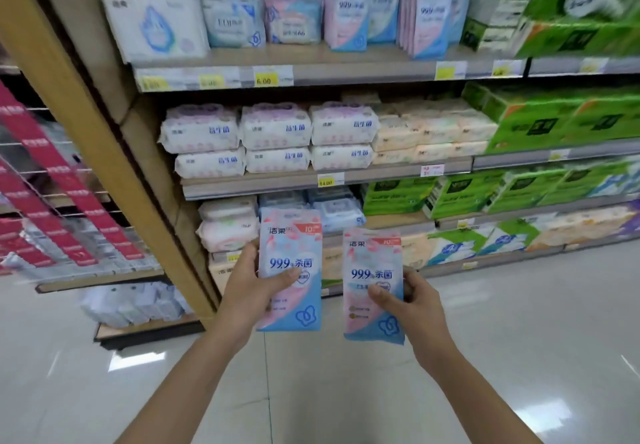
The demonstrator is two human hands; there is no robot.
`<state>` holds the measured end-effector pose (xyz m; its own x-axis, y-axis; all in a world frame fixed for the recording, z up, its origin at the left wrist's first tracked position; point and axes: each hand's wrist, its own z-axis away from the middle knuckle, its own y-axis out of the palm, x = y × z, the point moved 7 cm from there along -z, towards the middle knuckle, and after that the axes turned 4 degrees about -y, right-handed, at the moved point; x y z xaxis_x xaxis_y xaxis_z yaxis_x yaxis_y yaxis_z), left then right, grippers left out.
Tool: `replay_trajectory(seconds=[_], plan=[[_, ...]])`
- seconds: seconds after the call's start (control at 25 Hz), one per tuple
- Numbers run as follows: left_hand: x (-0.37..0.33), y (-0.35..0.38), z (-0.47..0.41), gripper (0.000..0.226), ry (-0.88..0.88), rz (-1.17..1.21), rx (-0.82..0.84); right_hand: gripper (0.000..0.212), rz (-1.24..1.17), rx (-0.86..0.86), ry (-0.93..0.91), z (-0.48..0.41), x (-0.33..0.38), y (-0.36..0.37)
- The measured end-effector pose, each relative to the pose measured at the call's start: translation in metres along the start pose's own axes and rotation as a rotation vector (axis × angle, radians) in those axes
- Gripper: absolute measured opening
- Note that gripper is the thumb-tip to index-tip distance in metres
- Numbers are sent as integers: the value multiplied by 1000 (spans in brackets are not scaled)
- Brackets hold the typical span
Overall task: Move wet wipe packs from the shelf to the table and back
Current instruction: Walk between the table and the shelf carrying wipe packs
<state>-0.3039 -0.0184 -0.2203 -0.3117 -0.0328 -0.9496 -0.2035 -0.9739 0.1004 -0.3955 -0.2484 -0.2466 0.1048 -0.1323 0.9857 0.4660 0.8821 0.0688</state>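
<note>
Head view: our left grip (249, 287) clamped on left pack (291, 270), right grip (412, 301) clamped on right pack (374, 280), shelf (346, 175) ahead. Risk, we judge: slick film may slip from thumb pinch.

We see bright, even overhead light, glare streaks on the glossy floor (519, 339), and motion blur bending the shelf (346, 72) edges.

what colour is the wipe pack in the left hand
The wipe pack in the left hand is pink fading to light blue with blue print, seen in the head view.
</note>
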Motion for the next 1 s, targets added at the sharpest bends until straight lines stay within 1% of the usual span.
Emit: replay_trajectory(seconds=[0.16, 0.32, 0.44, 0.52, 0.64, 0.72, 0.88, 1.0], plan=[[-58, 33, -75, 50, 94, 15, 49, 25, -30, 18, -59, -77, 31, 1], [-102, 67, -145, 50, 171, 66, 14, 27, -17, 76, -145, -164, 70, 0], [-135, 92, -188, 49, 228, 87, -42, 26, -20, 125, -221, -234, 121, 3], [-159, 105, -208, 49, 272, 127, -59, 27, 5, 154, -304, -275, 165, 10], [-201, 120, -239, 42, 355, 144, -93, 23, 3, 188, -445, -333, 229, 25], [-229, 123, -254, 43, 415, 148, -114, 24, -12, 207, -497, -364, 259, 40], [-266, 114, -281, 59, 483, 182, -137, 32, -89, 255, -486, -420, 286, 80], [-281, 109, -296, 56, 496, 164, -138, 35, -97, 263, -482, -443, 289, 102]])
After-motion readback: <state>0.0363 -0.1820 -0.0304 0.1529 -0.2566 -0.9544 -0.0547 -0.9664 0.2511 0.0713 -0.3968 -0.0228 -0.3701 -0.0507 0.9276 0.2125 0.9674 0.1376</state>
